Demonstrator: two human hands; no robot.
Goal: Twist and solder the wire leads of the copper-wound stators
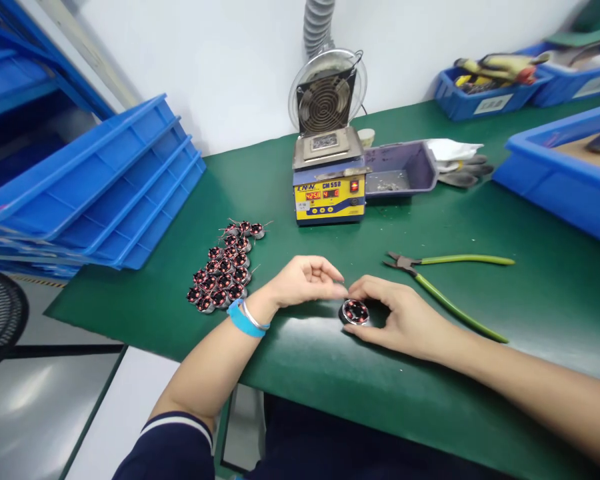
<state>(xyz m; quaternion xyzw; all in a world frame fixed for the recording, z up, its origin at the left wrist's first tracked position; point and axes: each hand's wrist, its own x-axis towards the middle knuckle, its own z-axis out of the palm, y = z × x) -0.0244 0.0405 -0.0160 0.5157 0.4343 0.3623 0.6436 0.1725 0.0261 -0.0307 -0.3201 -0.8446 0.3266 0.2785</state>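
Because the small round wound coil (355, 312) sits on the green tabletop (530, 293) close to its near edge, a sideways nudge could, I judge, roll or slide it off. Its fine lead wires look easy to bend or snap if pinched too hard — they are too thin to trace here. The coil shows a silvery outer ring with red-copper windings around a dark centre. The right hand (405, 317) cups it, grip narrow, thumb and fingers touching its rim; the left hand (305, 280) pinches thumb to forefinger just above it, and what it holds I cannot tell. Green-handled cutters (450, 283) lie just beside the right hand — a snag risk. A cluster of like coils (225, 267) lies to the left; a hot solder pot (329, 180) stands behind.
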